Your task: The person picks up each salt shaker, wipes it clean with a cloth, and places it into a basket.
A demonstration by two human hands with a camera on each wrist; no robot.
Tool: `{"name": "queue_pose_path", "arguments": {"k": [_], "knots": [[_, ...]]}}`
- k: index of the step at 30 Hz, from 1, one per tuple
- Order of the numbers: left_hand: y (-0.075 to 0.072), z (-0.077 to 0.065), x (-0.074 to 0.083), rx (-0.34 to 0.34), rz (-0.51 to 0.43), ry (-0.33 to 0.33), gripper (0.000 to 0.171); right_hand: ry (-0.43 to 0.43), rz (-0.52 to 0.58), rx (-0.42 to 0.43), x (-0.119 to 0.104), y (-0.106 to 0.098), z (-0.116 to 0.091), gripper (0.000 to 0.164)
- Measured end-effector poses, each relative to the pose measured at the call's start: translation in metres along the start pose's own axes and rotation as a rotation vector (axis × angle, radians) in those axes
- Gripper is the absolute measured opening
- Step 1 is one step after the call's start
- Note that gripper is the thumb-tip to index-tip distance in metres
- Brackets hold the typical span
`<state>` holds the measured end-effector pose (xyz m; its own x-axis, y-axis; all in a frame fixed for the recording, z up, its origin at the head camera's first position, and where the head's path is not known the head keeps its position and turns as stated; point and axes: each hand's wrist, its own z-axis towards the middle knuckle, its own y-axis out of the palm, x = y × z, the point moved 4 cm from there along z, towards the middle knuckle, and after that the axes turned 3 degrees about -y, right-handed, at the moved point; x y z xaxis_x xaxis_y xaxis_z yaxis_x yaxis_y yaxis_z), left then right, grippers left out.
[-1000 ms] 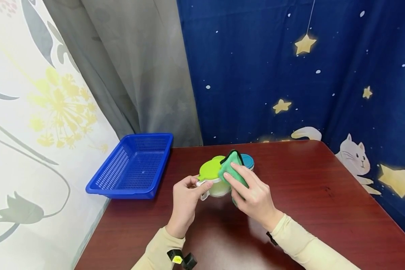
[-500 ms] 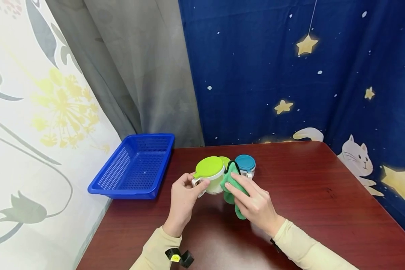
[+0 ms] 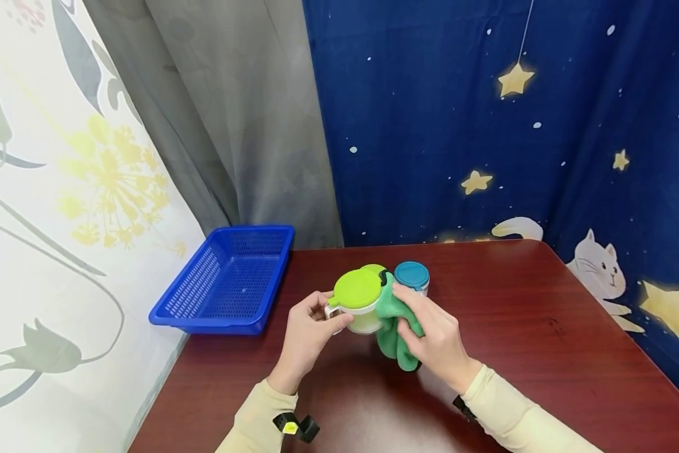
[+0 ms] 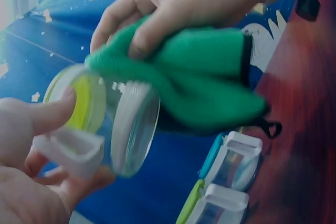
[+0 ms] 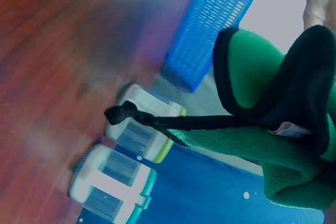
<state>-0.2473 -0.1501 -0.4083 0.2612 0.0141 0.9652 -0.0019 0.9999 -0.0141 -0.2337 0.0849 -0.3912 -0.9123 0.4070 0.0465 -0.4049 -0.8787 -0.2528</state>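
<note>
We have the green-lidded jar (image 3: pixel 357 305) lifted just above the red-brown table (image 3: pixel 543 352), near its middle, and tipped a little toward us. Our left hand (image 3: pixel 308 330) grips it by the white handle (image 4: pixel 71 148), thumb laid on the rim of the lime lid (image 4: pixel 84 100), fingers curled underneath. Against the jar's clear right side our right hand (image 3: pixel 432 333) presses a green cloth (image 3: pixel 394 327), fingers curled round the bunched fabric, whose black loop (image 5: pixel 123 114) hangs free.

We judge the step in hand to be wiping the jar's outer wall. The next move seems to call for a firm hold on the handle while the cloth travels round the curve, with the jar turned to bring up the unwiped side, and care that the lid stays seated.

Just behind stand a teal-lidded jar (image 3: pixel 411 278) and a second green-lidded jar (image 3: pixel 373 269), close together. A blue mesh basket (image 3: pixel 226 280) sits at the table's far left corner, apart from the jars, before a grey curtain (image 3: pixel 231 113) and a starry blue curtain (image 3: pixel 486 126)
</note>
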Motion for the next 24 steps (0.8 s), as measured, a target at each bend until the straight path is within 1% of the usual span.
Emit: {"name": "queue_pose_path", "arguments": {"k": [4,8,11,14,16,20,24], "knots": [[-0.001,-0.002,-0.003,-0.07,0.021,0.016,0.032,0.022,0.035,0.017,0.002,-0.003,0.007,0.03],[-0.002,-0.002,-0.004,-0.082,0.036,0.058,0.03,0.025,0.04,0.015,0.002,-0.004,0.014,0.027],[-0.002,-0.003,-0.004,-0.065,0.035,0.087,0.029,0.034,0.049,0.002,0.003,-0.003,0.015,0.027],[-0.003,-0.003,-0.005,-0.035,0.033,0.1,0.029,0.052,0.066,-0.037,0.003,-0.001,0.013,0.034],[-0.004,-0.004,-0.006,-0.013,0.033,0.096,0.031,0.07,0.08,-0.072,0.004,0.001,0.01,0.039],[-0.006,-0.004,-0.007,0.018,-0.02,0.078,0.032,0.109,0.113,-0.122,0.004,0.005,0.001,0.049],[-0.009,-0.002,-0.004,0.04,-0.079,0.08,0.031,0.141,0.142,-0.131,0.006,0.009,-0.009,0.053]]}}
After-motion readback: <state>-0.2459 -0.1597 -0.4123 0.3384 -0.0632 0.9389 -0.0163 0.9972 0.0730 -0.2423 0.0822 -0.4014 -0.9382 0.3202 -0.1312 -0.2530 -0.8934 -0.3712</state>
